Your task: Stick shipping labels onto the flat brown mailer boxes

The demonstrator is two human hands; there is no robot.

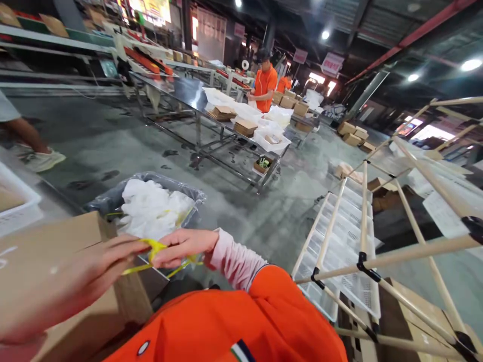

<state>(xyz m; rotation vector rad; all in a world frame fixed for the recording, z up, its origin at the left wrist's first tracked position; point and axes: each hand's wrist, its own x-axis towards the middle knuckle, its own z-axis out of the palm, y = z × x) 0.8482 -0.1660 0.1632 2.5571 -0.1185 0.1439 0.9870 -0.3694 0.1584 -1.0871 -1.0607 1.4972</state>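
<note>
Both my hands pinch a thin yellow strap [156, 250] over the corner of a brown cardboard box [45, 251]. My left hand [64, 286] is close to the camera at the lower left, blurred, with its fingertips closed on one end of the strap. My right hand [184, 247], in a pink sleeve, reaches in from the right, its fingers pressed together on the strap's knot. Loose ends of the strap hang below my hands.
Behind the box stands a bin [113, 198] lined with a plastic bag and filled with white waste. A wooden-pole rack [400, 256] and white crates [339, 236] are on the right. People in orange work at a long metal table [188, 93] with boxes. Someone's foot [41, 158] shows at the left.
</note>
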